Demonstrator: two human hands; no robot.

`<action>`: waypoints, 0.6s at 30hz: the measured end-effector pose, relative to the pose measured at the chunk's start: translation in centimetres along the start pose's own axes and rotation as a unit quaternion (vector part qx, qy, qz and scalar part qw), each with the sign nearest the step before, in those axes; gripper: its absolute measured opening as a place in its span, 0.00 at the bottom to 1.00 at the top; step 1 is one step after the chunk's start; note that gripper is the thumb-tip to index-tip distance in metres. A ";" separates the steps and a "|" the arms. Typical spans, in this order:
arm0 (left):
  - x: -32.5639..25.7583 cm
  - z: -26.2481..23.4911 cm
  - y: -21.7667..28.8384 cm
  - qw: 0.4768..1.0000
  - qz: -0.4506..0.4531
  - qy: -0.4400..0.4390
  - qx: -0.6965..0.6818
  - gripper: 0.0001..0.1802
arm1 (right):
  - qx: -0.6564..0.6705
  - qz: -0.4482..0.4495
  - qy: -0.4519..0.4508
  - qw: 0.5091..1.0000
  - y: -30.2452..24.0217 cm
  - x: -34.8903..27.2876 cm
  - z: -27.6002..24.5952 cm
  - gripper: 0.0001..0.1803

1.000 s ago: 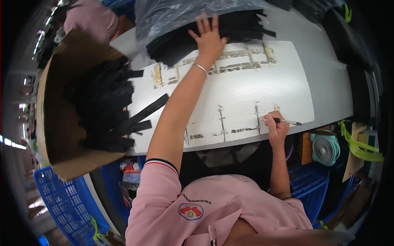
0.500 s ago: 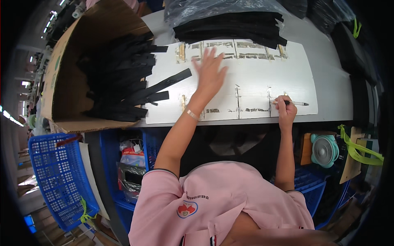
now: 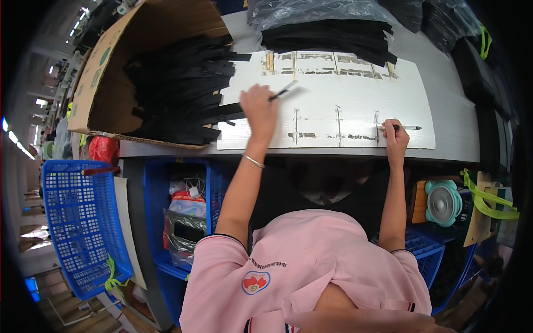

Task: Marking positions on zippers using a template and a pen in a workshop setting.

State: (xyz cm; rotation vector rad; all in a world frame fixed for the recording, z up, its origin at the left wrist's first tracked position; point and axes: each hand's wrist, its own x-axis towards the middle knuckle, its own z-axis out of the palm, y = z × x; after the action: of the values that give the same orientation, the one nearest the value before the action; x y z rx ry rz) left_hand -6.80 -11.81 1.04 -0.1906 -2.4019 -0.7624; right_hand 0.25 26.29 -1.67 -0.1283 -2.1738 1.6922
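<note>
My left hand is closed around a black zipper strip that reaches out of the cardboard box. Its end sticks out past my fingers, blurred, over the white board. Lines and worn tape patches mark this board along its near and far sides. Close to the board's near right corner, my right hand grips a pen, which points out to the right. More black strips lie heaped in the cardboard box, several ends hanging over onto the board.
At the board's far edge lies a stack of black strips, with clear plastic wrapping behind it. A blue basket stands low at the left. Below the table's right side are a small teal fan and a yellow-green ribbon.
My left hand has come back toward the box from over the board and closed on a black strip. The right hand still holds the pen. The whole view has shifted slightly.
</note>
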 end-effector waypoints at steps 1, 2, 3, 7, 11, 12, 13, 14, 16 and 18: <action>-0.7 1.0 1.2 0.999 0.042 0.018 -0.016 0.10 | -0.014 0.001 0.000 1.000 0.0 0.0 0.0 0.10; -1.4 1.7 3.2 0.998 0.058 -0.010 -0.035 0.08 | -0.029 0.004 0.002 1.000 0.1 0.0 -0.3 0.11; -2.4 2.5 4.7 0.996 0.073 -0.001 -0.056 0.06 | -0.030 0.004 0.002 1.000 0.0 0.1 -0.2 0.11; -6.2 4.4 9.2 0.987 0.078 -0.058 -0.128 0.08 | -0.035 0.022 0.017 0.999 -3.8 -1.3 1.7 0.11; -8.1 5.2 12.3 0.981 0.116 -0.097 -0.125 0.15 | -0.182 -0.215 0.034 0.959 -2.6 -3.1 3.7 0.22; -8.5 5.2 12.5 0.978 0.117 -0.103 -0.136 0.15 | -0.295 -0.230 -0.006 0.928 -3.6 -3.7 4.4 0.24; -8.7 5.1 12.4 0.975 0.120 -0.127 -0.138 0.18 | -0.332 -0.247 -0.035 0.909 -3.8 -4.5 5.1 0.24; -8.9 5.0 12.4 0.970 0.125 -0.151 -0.141 0.21 | -0.371 -0.251 -0.054 0.892 -3.4 -5.1 5.4 0.25; -9.0 3.9 12.5 0.972 0.114 -0.171 -0.110 0.24 | -0.370 -0.265 -0.050 0.889 -3.4 -5.8 5.2 0.24; -9.2 3.4 11.9 0.975 0.098 -0.166 -0.115 0.25 | -0.370 -0.252 -0.038 0.893 -3.4 -6.1 4.7 0.24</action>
State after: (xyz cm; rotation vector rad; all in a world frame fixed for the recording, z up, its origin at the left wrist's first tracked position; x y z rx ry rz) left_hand 2.54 0.32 -0.87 -0.6873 -2.5458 -0.9771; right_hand 4.80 19.20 -0.86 0.2853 -2.5071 0.5518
